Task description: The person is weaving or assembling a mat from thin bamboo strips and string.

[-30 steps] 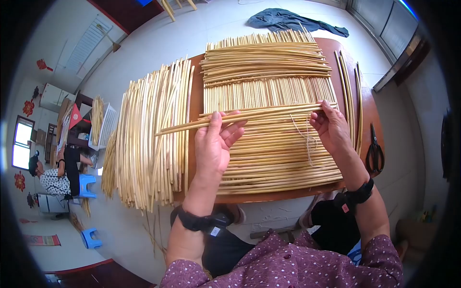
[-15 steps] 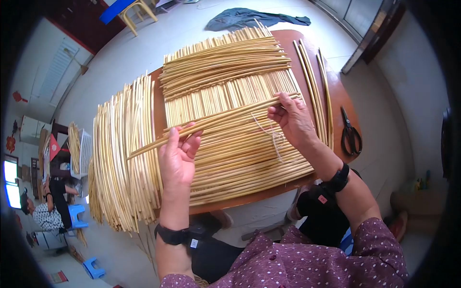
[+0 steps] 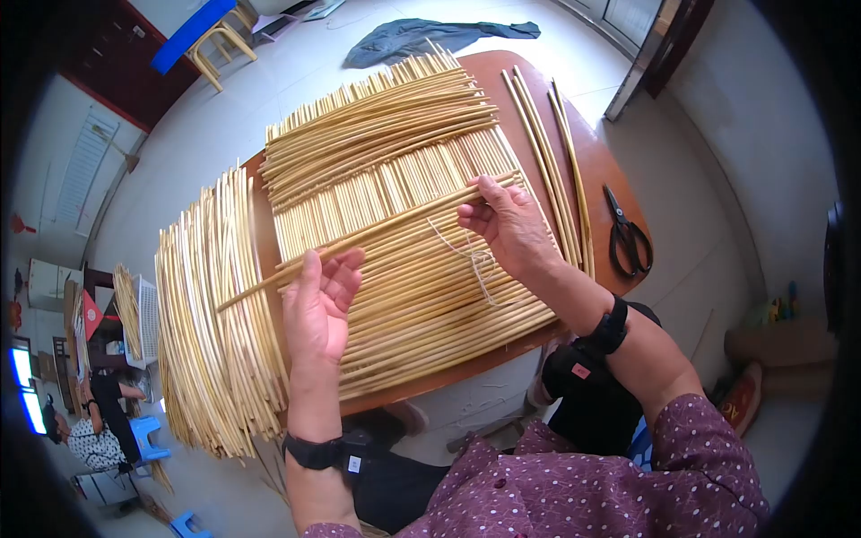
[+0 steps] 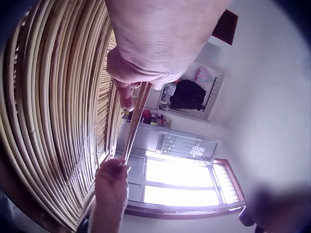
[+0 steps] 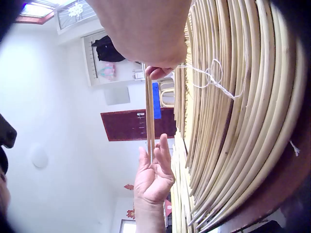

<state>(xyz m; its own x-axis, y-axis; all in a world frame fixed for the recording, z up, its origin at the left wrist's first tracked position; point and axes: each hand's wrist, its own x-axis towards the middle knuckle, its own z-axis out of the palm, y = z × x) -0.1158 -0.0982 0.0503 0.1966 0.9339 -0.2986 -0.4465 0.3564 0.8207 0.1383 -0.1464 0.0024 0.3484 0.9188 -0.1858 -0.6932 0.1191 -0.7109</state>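
Note:
My right hand [image 3: 509, 229] pinches a pair of thin straw-coloured stalks [image 3: 408, 213] near one end between thumb and fingers. Farther along, the stalks lie in the crook of my left hand [image 3: 320, 309], whose thumb points up and whose fingers are spread and fairly straight. In the right wrist view the left palm [image 5: 154, 182] faces up beneath them. Below both hands spreads a mat of many stalks laid side by side [image 3: 421, 309]. A loose white string [image 3: 482, 266] trails over it beside my right hand.
A brown table [image 3: 592, 152] bears the mat, a cross-laid stack [image 3: 377, 130], loose stalks [image 3: 543, 143] and black scissors [image 3: 630, 247] at the right. Another stalk pile [image 3: 211, 314] overhangs the left edge. A dark cloth [image 3: 430, 40] lies on the floor; a person [image 3: 94, 444] sits far left.
The head view has swung, so the table and hands appear farther left. My left fingers have spread from the stalks they were curled about; the right hand keeps its pinch.

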